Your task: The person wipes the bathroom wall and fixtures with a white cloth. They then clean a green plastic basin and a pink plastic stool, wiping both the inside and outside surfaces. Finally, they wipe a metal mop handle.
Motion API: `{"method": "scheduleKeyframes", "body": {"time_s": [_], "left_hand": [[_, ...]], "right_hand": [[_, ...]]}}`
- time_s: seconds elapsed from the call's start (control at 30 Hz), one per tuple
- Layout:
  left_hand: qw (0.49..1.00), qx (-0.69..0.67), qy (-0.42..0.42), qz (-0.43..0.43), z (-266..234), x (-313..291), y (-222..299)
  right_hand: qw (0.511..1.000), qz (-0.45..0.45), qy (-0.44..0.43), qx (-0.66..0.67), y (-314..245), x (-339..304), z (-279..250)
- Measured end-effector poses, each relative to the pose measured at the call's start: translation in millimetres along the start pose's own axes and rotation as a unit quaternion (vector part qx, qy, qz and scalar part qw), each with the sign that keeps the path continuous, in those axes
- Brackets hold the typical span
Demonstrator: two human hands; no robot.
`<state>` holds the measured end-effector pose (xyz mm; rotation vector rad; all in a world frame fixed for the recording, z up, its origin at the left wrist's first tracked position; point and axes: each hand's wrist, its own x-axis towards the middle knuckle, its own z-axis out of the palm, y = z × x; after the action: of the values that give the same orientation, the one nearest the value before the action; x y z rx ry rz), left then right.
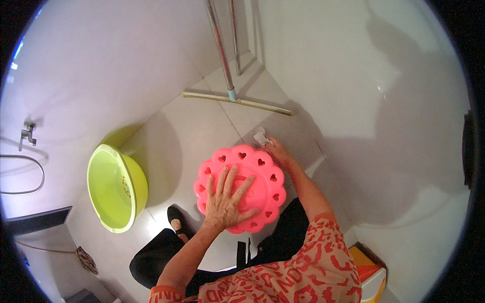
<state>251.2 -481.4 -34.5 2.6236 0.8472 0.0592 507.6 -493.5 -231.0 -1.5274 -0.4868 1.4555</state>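
A round pink plastic piece (255,191) with a scalloped rim and heart-shaped cutouts sits in front of me, between my knees. Spread flat across its face is my left hand (225,204), fingers apart, pressing on it and gripping nothing. Just beyond its far right edge, my right hand (278,151) is closed on a small whitish, partly see-through thing (260,136). What kind of thing it is cannot be made out. Part of the right hand's fingers is hidden, and so is the underside of the pink piece.
On the left a lime-green basin (132,184) rests tipped against the wall. A long-handled floor squeegee (232,96) stands toward the corner ahead. A wall tap (28,135) with a hose (43,177) is far left. An orange, white and yellow object (370,275) lies behind my right side.
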Motion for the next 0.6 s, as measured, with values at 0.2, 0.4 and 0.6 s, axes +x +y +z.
{"method": "scheduleKeyframes", "body": {"time_s": [0.2,0.4,0.6], "left_hand": [[1.0,0.011,0.012,0.0,1.7,0.4,0.0],[1.0,0.018,0.023,0.011,3.2,-0.8,-0.6],[1.0,0.03,0.001,0.009,1.1,1.1,1.4]], "right_hand": [[0.995,0.035,0.053,-0.08,-18.9,-50.0,-3.2],[0.998,-0.06,0.009,-0.033,-70.1,-121.3,5.2],[0.964,-0.247,-0.025,-0.093,-111.2,-143.7,24.6]]}}
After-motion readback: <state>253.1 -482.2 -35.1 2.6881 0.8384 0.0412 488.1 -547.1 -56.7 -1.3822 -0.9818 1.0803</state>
